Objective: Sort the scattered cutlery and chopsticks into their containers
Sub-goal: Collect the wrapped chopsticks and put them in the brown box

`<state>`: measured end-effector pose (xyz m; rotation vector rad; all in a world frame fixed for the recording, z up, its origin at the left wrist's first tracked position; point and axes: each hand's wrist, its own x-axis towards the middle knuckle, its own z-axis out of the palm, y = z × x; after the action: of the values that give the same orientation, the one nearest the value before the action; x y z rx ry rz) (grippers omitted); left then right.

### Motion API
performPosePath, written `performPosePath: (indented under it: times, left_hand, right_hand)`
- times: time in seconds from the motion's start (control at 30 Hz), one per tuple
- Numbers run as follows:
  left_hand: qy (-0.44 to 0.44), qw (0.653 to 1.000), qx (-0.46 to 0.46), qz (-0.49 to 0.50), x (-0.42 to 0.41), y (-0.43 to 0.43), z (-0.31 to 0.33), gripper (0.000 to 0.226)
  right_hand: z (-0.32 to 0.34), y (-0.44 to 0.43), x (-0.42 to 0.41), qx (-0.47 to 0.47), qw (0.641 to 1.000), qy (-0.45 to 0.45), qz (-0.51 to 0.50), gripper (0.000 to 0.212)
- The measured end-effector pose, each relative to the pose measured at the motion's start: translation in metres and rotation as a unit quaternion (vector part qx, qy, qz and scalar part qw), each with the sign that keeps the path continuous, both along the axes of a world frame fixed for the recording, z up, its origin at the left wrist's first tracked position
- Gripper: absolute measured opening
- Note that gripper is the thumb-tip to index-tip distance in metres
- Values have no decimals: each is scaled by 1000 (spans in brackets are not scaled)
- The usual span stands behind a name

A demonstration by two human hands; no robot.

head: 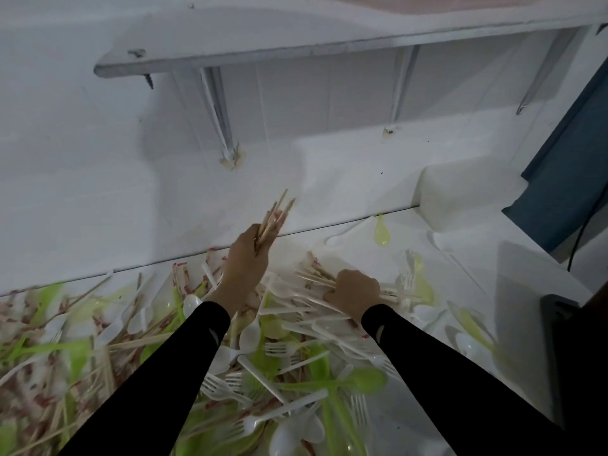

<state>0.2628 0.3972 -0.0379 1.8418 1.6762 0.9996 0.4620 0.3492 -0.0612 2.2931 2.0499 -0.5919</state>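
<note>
A heap of white and green plastic forks and spoons (263, 357), mixed with wooden chopsticks, some in red-printed paper sleeves, covers the white table (467, 284). My left hand (245, 268) is raised above the heap near the wall and grips a bundle of bare chopsticks (274, 218) that point up and to the right. Lower and to the right, my right hand (355, 296) lies on the heap, its fingers curled round several chopsticks (316, 278) that stick out to the left. Both arms wear black sleeves.
A white wall shelf on brackets (296, 51) hangs above the table. A white box (467, 195) stands at the back right, with a yellow-green spoon (381, 232) in front of it. A dark blue object (575, 166) and a black item (559, 340) are on the right.
</note>
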Motion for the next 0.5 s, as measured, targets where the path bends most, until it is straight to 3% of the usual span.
performPosePath:
  times: [0.1,0.2,0.27,0.4,0.5]
  left_hand:
    - [-161,986,-50,13,5,-6,17,24]
    - [-314,948,-56,13,8,-9,24,26]
    - [-365,930,-38,23,10,-9,29,26]
    - [-375,923,-67,49,24,-10,29,26]
    - [-254,954,-150,45,43,-11,16,40]
  right_hand:
    - [2,-6,1,5,1000,15,-12,28]
    - [4,-13,7,21,996,70,-58,29]
    - [7,-18,14,28,989,115,-85,30]
    - [12,-26,31,86,965,217,-119,26]
    - [21,-33,45,130,935,308,-121,22]
